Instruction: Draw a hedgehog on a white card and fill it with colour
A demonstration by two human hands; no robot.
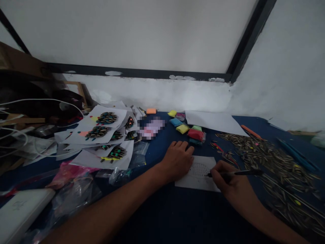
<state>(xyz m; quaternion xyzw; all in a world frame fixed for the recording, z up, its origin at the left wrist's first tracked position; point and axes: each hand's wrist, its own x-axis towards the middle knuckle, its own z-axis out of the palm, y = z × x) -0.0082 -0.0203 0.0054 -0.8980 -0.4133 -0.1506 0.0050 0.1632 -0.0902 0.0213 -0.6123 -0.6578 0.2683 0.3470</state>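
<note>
A small sheet of white paper lies on the blue tabletop, with an oval pattern of small pen marks drawn on it. My left hand rests flat over the sheet's left edge, fingers stretched out and holding nothing. In my right hand is a black pen, pinched between thumb and fingers. Its tip touches or hovers just over the right side of the drawing; I cannot tell which. Beyond my left hand lie several coloured clay packets.
Striped sunflower seeds are heaped on the right, with an orange tool behind them. A larger white sheet lies at the back. To the left are papers with seed-covered figures, plastic bags and a white box.
</note>
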